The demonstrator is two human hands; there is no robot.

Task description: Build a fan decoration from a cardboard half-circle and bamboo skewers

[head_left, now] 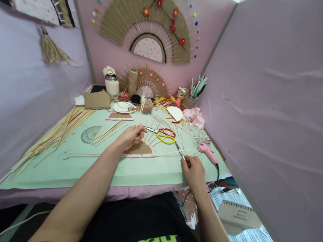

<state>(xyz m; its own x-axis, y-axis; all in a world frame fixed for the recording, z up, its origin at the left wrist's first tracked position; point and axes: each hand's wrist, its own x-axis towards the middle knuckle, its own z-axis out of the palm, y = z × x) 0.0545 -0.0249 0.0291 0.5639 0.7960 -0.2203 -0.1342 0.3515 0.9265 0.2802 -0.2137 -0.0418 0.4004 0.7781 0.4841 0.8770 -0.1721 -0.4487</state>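
Note:
My left hand (135, 136) is closed over the left side of a half-round cardboard piece (139, 149) with a pink-white edging. Thin wooden sticks (141, 113) rise from its pinched fingers; the exact grip is hidden. More sticks fan out from the cardboard's curved edge to the right of the hand. My right hand (194, 172) rests near the table's front edge, its fingers wrapped round a slim silver pen-like tool (179, 150) with a dark end. Between and beyond the hands lie scissors (166, 135) with red and yellow handles, blades towards my left fingers.
A pink glue gun (209, 152) with a black cord lies at right. Long sticks (55, 134) and a protractor (90, 134) are at left. Along the back stand a white bottle (112, 86), twine (148, 106) and a tool holder (189, 102). Fabric-covered panels enclose the table.

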